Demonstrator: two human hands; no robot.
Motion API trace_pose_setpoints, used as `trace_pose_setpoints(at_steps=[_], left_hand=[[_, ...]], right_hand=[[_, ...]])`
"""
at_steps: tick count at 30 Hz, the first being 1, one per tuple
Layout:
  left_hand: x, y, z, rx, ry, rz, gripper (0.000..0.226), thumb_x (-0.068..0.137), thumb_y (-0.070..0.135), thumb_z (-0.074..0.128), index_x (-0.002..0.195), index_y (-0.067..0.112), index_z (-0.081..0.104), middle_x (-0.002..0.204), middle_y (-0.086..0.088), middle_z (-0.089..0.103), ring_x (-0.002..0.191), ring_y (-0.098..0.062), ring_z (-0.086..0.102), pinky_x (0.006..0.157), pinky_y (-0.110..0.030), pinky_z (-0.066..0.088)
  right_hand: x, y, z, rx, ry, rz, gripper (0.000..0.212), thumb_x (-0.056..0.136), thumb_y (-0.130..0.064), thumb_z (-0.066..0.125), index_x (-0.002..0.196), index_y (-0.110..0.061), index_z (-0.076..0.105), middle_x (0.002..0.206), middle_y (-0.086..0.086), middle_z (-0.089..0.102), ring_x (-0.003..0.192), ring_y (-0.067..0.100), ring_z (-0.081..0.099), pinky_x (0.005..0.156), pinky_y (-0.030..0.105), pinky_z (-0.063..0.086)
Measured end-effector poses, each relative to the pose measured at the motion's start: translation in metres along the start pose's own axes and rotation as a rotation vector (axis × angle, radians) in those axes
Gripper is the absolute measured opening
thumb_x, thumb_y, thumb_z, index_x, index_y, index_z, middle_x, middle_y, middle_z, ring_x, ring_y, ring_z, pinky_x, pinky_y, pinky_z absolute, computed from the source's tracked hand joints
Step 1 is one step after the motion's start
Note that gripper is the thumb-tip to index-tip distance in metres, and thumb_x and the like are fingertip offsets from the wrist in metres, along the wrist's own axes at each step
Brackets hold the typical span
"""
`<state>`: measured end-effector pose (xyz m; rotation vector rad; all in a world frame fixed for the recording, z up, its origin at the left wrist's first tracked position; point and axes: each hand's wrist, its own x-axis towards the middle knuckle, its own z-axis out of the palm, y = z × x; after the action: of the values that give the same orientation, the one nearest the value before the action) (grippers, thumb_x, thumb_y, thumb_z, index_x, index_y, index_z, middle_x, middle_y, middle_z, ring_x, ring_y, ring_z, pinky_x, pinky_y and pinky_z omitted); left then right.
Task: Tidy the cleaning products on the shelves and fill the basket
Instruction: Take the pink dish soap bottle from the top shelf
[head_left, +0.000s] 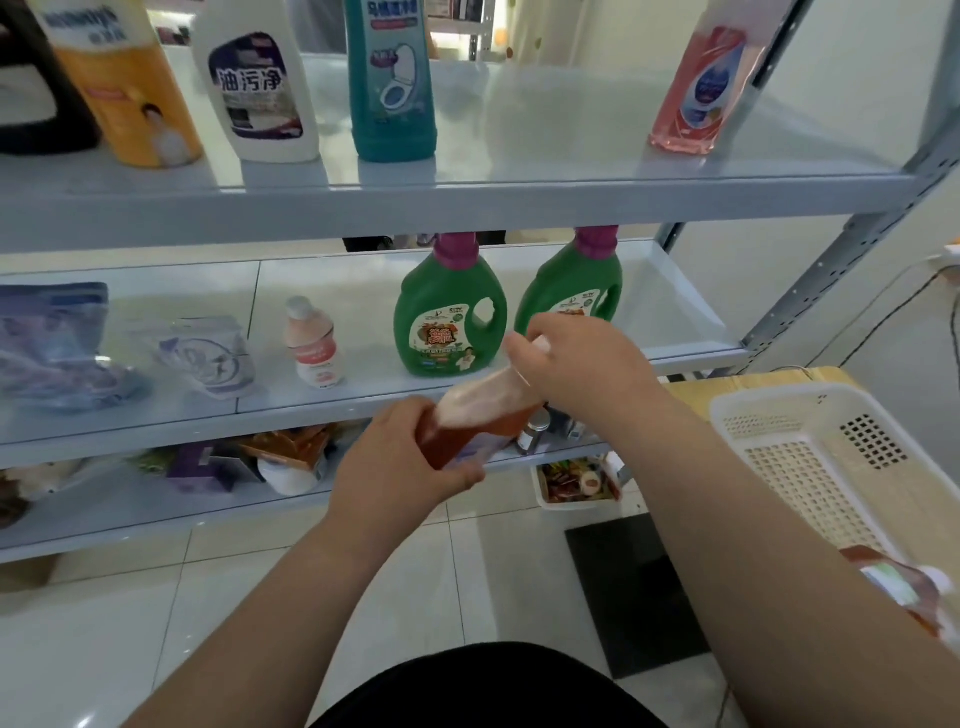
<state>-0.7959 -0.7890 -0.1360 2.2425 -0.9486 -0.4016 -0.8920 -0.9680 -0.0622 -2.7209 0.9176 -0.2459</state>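
Blurred orange bottle (483, 410), left hand (400, 457) curled round base, right hand (582, 364) clasped over half-hidden cap (541, 343).

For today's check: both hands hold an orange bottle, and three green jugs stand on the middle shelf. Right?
Wrong: the head view shows two, the left green jug and the right green jug. The left hand and right hand do hold the orange bottle.

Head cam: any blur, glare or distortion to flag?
Head view: motion blur on the orange bottle and right hand; wide-angle skew in the shelf post; soft sheen on the floor; the white bottle label is sharp.
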Motion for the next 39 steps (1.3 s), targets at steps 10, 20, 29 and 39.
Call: trace_pose_setpoints(at_steps=[10,20,29,39], left_hand=[[-0.009,-0.051,-0.046,-0.260,-0.242,-0.043,0.066,0.053,0.048,0.096,0.105,0.054,0.054,0.108,0.030,0.064,0.100,0.006,0.060,0.081,-0.019,0.047],[-0.005,-0.035,-0.065,-0.628,-0.099,-0.211,0.082,0.050,0.066,0.078,0.123,0.042,0.050,0.117,0.011,0.068,0.103,-0.018,0.068,0.087,-0.044,0.060],[0.023,0.047,-0.090,-0.872,0.060,-0.108,0.063,0.062,0.082,0.041,0.104,0.041,0.060,0.109,0.009,0.071,0.104,-0.016,0.068,0.095,-0.041,0.053],[0.109,0.168,-0.118,-0.730,0.071,0.251,0.042,0.072,0.072,0.043,0.102,0.046,0.054,0.093,0.029,0.061,0.080,0.018,0.061,0.068,-0.008,0.046]], right_hand=[[-0.001,-0.033,0.017,0.060,0.365,-0.767,0.033,0.093,-0.025,0.045,0.066,-0.010,0.056,0.058,-0.002,0.048,0.048,0.017,0.041,0.045,0.024,0.032],[-0.036,-0.065,0.044,1.022,-0.150,0.039,0.022,0.106,-0.054,0.031,0.117,-0.049,0.050,0.108,-0.015,0.064,0.095,-0.012,0.063,0.084,0.023,0.052],[-0.028,-0.046,0.010,1.228,-0.044,0.282,0.030,0.103,-0.057,0.038,0.118,-0.045,0.061,0.098,-0.019,0.075,0.082,-0.007,0.071,0.058,0.011,0.054],[0.081,0.005,-0.089,1.467,0.317,0.225,0.026,0.100,-0.052,0.055,0.103,-0.035,0.075,0.115,0.013,0.073,0.108,0.032,0.071,0.096,0.058,0.056]])
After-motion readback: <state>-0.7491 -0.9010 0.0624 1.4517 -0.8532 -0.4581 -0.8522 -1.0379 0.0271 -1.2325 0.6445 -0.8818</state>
